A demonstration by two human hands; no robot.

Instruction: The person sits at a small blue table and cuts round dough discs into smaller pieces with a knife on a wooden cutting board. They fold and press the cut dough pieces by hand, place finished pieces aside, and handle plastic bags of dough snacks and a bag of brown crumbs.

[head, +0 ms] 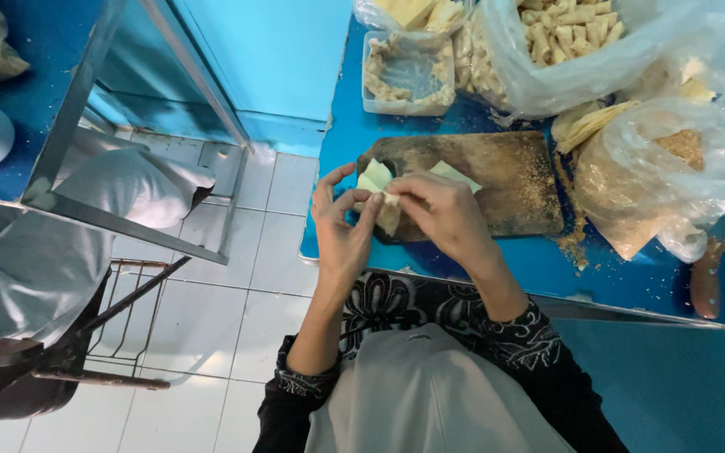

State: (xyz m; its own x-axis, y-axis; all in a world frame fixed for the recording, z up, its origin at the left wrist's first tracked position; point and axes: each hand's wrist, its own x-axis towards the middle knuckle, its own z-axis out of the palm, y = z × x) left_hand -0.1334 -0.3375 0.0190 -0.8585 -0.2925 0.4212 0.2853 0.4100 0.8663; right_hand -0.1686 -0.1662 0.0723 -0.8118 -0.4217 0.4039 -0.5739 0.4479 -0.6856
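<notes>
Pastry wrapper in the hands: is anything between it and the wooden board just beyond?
Nothing visible. Both the left hand and right hand pinch the pale pastry wrapper directly, just above the near edge of the wooden board. The board surface there is bare apart from crumbs.

both hands point(396, 220) around a pale wrapper point(377, 181) (above wooden board point(497, 176))

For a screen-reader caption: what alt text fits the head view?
Two bare hands, left hand and right hand, fold a pale dough wrapper over a worn wooden board on a blue table, with bags of rolled pieces behind.
</notes>
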